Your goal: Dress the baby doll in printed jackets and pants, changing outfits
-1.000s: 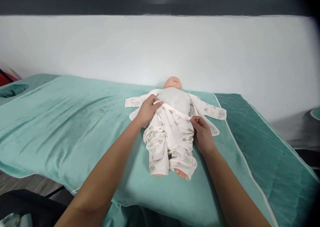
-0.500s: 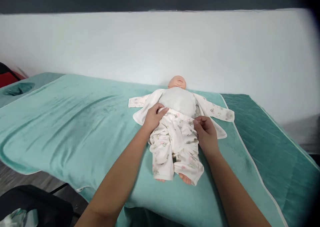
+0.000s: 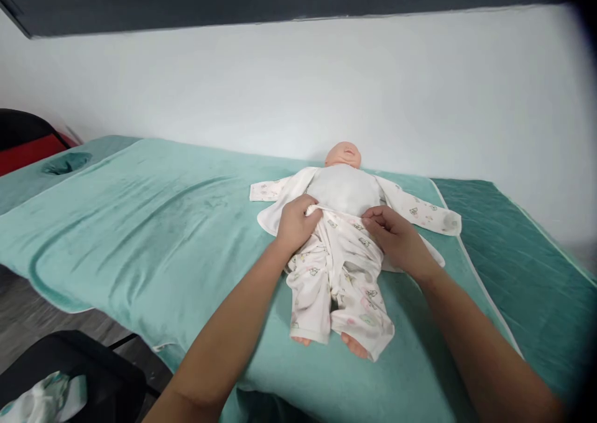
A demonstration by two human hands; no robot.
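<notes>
A baby doll [image 3: 344, 154] lies on its back with its head toward the wall. White patterned pants [image 3: 357, 274] cover its legs, and its toes poke out of the cuffs. Its long-sleeved jacket [image 3: 422, 213] is spread open to both sides over a pale, plain torso [image 3: 345, 188]. My left hand [image 3: 298, 223] is closed on the waistband at the doll's hip on the left. On the other side, my right hand [image 3: 396, 236] pinches the waistband's edge between thumb and fingers.
Under the doll is a light green blanket [image 3: 186, 224] on a bed with a darker green cover [image 3: 527, 261]. A white wall [image 3: 233, 87] rises behind. At the lower left stands a black chair [image 3: 107, 373] holding crumpled cloth [image 3: 51, 398]. A red and black item [image 3: 28, 143] sits at far left.
My right hand has moved inward along the waistband, and the front of the pants is pulled into new folds. My left hand keeps its hold. The whole view has shifted slightly.
</notes>
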